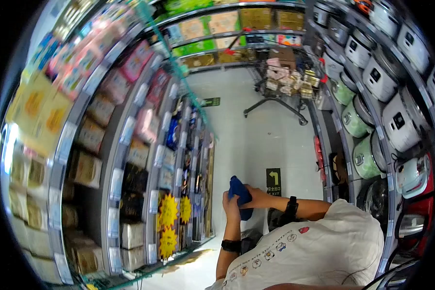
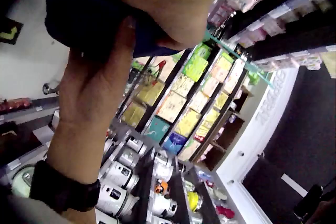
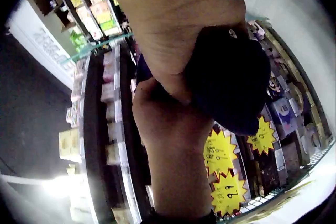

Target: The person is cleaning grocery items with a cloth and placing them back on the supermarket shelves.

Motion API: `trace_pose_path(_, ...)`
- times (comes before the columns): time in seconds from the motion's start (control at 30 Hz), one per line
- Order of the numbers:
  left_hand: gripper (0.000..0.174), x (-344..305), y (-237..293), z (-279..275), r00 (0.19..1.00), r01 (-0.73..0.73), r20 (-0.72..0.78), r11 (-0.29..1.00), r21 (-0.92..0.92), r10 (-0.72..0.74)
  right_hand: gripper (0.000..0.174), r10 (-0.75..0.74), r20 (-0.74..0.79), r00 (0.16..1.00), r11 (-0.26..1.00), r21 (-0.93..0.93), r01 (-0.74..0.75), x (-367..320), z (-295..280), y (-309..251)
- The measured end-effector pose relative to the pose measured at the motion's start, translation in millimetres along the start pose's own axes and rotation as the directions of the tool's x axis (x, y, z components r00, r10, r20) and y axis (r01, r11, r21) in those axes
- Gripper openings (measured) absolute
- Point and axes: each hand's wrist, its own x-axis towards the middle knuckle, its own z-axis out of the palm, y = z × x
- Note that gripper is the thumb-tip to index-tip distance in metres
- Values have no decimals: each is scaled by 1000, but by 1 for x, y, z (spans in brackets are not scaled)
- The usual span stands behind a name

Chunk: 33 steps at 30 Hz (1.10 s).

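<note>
A bunched, dark-blue cloth item (image 1: 239,189) is between both hands in front of the person's body, above the floor. My left hand (image 1: 231,207) holds it from the left side, with the thumb against it. From the right, my right hand (image 1: 257,197) grips it too. In the left wrist view the dark item (image 2: 84,16) partly hides the right hand's (image 2: 97,85) fingers. The right wrist view shows a rounded end of the item (image 3: 231,85) sticking out past the hands; its exact kind I cannot tell.
Shelves of packaged tissues (image 1: 38,111) line the left, with yellow price stars (image 1: 168,211) low down. Rice cookers (image 1: 401,121) fill the right shelves. Ahead stands a wheeled cart (image 1: 274,100) loaded with small packs. An exit sign (image 1: 273,181) is on the floor.
</note>
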Motion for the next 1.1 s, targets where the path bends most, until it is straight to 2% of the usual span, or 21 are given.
trace_pose_path(0.07,14,9,-7,-6,992,-2,130,1000,25,-1,84,16,-40,999,980,201,-8,-5,-1,-4)
trace_pose_path(0.1,14,9,-25,63,989,28,145,998,49,-34,81,62,-55,997,970,239,-47,-29,-63,23)
trace_pose_path(0.13,15,22,-33,108,982,33,186,999,7,-34,79,101,-88,991,975,208,-81,-35,-107,33)
trace_pose_path(0.17,16,33,-30,130,976,35,214,999,9,-36,77,126,-114,985,971,220,-98,-33,-126,37)
trace_pose_path(0.23,24,38,-24,177,965,69,251,997,25,-73,71,84,-201,976,986,158,-52,-41,-167,45)
trace_pose_path(0.3,32,48,-18,200,957,94,262,986,137,-127,69,53,-246,968,987,163,-12,-41,-186,64)
trace_pose_path(0.33,30,55,-24,216,939,106,311,983,149,-148,67,-10,-347,938,983,168,73,-45,-194,79)
trace_pose_path(0.4,26,66,-26,237,904,129,386,978,166,-185,67,37,-403,914,966,247,70,-44,-202,105)
trace_pose_path(0.53,19,95,-52,293,849,157,470,964,214,-243,68,172,-452,875,881,469,70,-70,-237,110)
trace_pose_path(0.67,17,133,-76,334,764,251,550,941,229,-338,63,197,-590,783,904,418,87,-62,-253,132)
trace_pose_path(0.73,19,158,-94,358,742,267,556,925,269,-375,58,198,-614,764,903,418,102,-60,-283,111)
trace_pose_path(0.77,20,174,-100,360,737,268,549,916,299,-395,54,221,-626,748,919,391,56,-51,-289,105)
trace_pose_path(0.83,25,205,-104,375,748,171,557,916,363,-361,47,252,-656,712,948,316,-44,-29,-312,94)
trace_pose_path(0.87,28,219,-103,400,746,124,577,921,368,-331,44,211,-690,692,963,267,-27,-19,-335,95)
trace_pose_path(0.97,39,251,-70,436,749,139,565,916,375,-345,36,159,-723,673,977,215,0,27,-364,110)
trace_pose_path(1.07,47,314,-76,445,538,313,675,863,397,-506,29,182,-685,705,970,243,-15,68,-394,108)
trace_pose_path(1.1,45,332,-72,451,530,308,679,861,404,-508,29,166,-680,714,965,260,24,85,-403,110)
